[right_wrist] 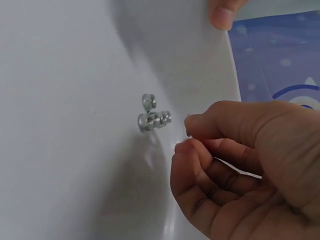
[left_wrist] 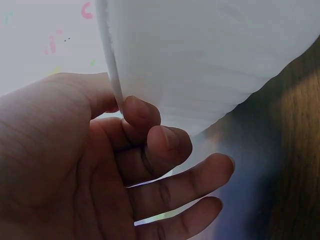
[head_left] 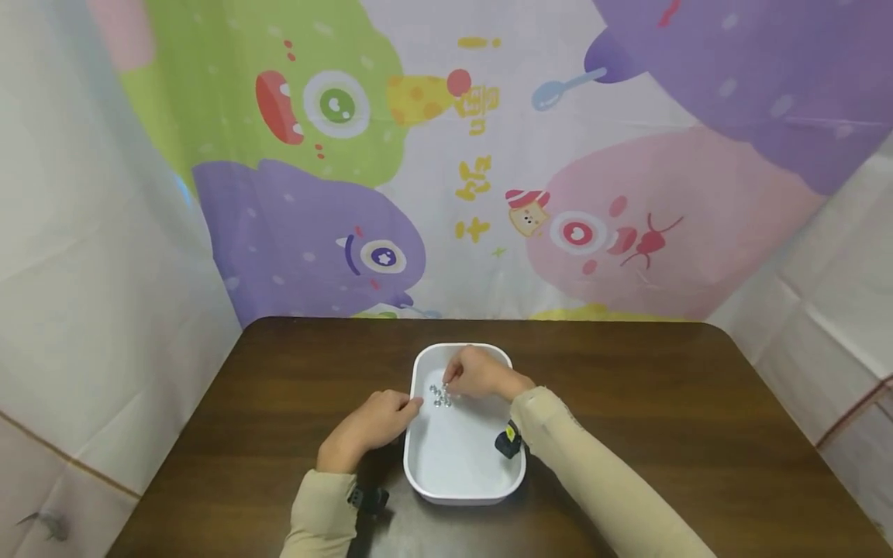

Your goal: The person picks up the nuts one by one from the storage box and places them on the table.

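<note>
A white rectangular tray (head_left: 463, 457) stands on the table, and several small silvery metal nuts (right_wrist: 149, 101) lie clustered in its far left part. My left hand (head_left: 377, 421) grips the tray's left rim between thumb and forefinger, the other fingers loosely bent outside the wall. Over the tray, my right hand (head_left: 477, 372) reaches down close to the nuts. In the right wrist view its thumb and bent forefinger (right_wrist: 185, 165) are close together with a narrow gap, and no nut shows between them. The nuts sit just past the fingertips there.
The dark brown wooden table (head_left: 628, 387) extends on both sides of the tray. Behind it hangs a cloth (head_left: 446, 170) with cartoon monsters, and pale sheets (head_left: 105, 232) close off the sides. A small black camera is strapped at each wrist.
</note>
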`<state>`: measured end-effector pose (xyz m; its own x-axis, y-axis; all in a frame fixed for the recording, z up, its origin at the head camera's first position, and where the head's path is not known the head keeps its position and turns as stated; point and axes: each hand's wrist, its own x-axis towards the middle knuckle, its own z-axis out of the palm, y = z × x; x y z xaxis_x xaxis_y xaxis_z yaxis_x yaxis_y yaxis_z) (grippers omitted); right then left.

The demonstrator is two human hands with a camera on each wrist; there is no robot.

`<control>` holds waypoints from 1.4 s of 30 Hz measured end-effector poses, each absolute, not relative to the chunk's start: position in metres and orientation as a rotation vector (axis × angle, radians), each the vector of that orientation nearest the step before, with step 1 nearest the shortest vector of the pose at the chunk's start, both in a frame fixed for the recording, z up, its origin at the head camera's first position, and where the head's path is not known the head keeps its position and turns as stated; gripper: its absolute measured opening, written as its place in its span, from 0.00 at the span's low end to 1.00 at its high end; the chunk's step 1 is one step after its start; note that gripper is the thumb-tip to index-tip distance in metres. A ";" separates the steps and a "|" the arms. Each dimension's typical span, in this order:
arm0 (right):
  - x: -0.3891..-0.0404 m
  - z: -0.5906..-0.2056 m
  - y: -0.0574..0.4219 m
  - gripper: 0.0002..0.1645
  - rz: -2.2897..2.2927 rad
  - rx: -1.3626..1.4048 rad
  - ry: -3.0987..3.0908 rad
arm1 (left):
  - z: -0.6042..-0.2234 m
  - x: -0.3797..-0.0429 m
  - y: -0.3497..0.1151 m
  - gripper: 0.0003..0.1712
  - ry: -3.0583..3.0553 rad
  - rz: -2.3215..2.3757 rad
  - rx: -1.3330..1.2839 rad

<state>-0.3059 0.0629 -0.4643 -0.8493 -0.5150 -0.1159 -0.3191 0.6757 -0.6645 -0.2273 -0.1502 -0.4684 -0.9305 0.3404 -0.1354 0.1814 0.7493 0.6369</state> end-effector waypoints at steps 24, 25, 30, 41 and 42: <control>-0.306 -0.436 0.084 0.03 -0.970 -0.744 2.601 | -0.468 -0.228 -0.152 0.23 2.683 0.981 0.378; -0.306 -0.435 0.085 0.03 -0.971 -0.743 2.601 | -0.468 -0.228 -0.152 0.24 2.686 0.980 0.378; -0.306 -0.431 0.093 0.02 -0.942 -0.764 2.633 | -0.466 -0.228 -0.151 0.24 2.694 0.962 0.377; -0.303 -0.423 0.117 0.02 -0.942 -0.825 2.655 | -0.466 -0.227 -0.150 0.24 2.693 0.957 0.360; -0.302 -0.422 0.119 0.02 -0.939 -0.826 2.661 | -0.466 -0.226 -0.150 0.24 2.687 0.957 0.350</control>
<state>-0.3022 0.1194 -0.4219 -0.8235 -0.5673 -0.0038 -0.4393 0.6419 -0.6285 -0.2261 -0.1502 -0.4661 -0.9353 0.3116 -0.1678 0.1354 0.7531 0.6438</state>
